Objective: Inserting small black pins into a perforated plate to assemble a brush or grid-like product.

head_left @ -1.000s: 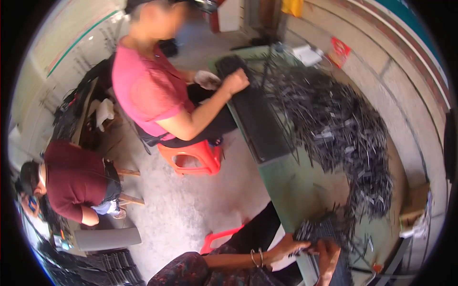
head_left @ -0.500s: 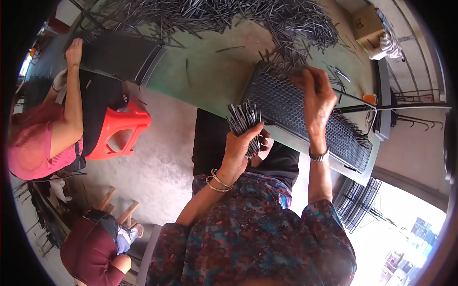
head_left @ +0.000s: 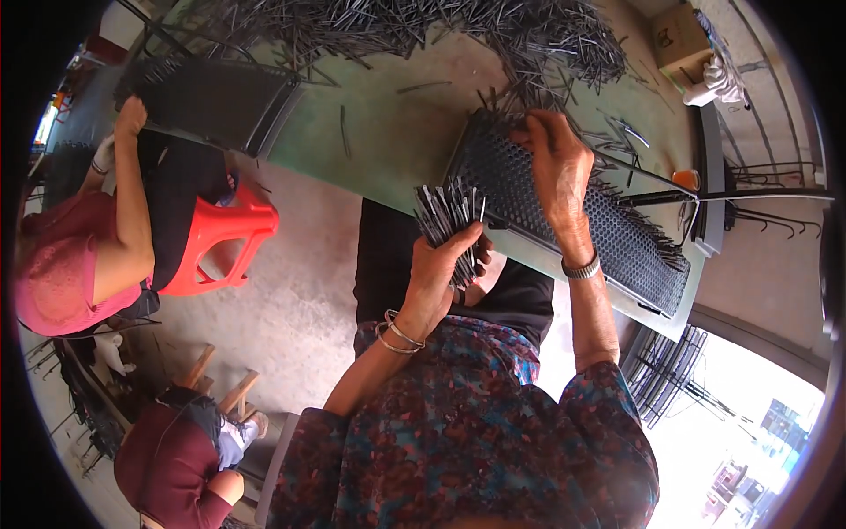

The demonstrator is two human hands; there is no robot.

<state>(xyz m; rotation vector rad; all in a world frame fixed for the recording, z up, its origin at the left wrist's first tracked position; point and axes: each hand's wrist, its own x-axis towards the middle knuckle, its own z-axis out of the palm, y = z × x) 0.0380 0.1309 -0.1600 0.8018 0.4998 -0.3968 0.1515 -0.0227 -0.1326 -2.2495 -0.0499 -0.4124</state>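
Note:
A bundle of thin black sticks (head_left: 447,210) stands upright in my left hand (head_left: 436,260), its fingers wrapped round the lower part. The bundle is in front of the near edge of a dark panel full of small round holes (head_left: 515,189), which lies slanted on the table. Over the panel's far side is my right hand (head_left: 561,167), thumb and fingertips pinched together. Whatever is between those fingertips is too small to make out. Rows of black sticks (head_left: 656,234) poke up along the panel's far edge.
A large heap of loose black sticks (head_left: 388,26) covers the back of the green table (head_left: 379,132). Metal rods cross at the right, near an orange cup (head_left: 685,180). At left, a co-worker in pink (head_left: 79,256) works at another dark panel (head_left: 220,101), beside a red stool (head_left: 233,234).
My right hand has shifted left along the far side of the panel. My left hand has moved slightly up and left with the bundle. The co-worker's hand has dropped lower.

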